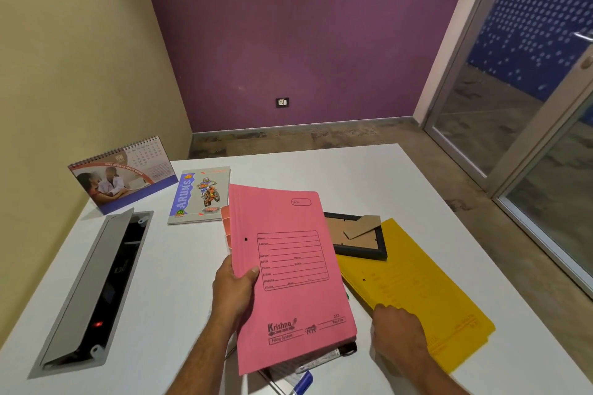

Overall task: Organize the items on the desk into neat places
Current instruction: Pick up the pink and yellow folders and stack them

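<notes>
Left hand (236, 290) pinches the pink cardboard file folder (288, 272) by its left edge, thumb on top, lifted at frame centre, likely to clear the markers (321, 359) under it. Right hand (396, 332) rests fingers down on the yellow file folder (426, 298), lower right; grip unclear. Black picture frame (359, 239) lies face-down across the yellow folder's top. Notebook (200, 196) and desk calendar (125, 176) sit upper left on the white desk (179, 266).
</notes>
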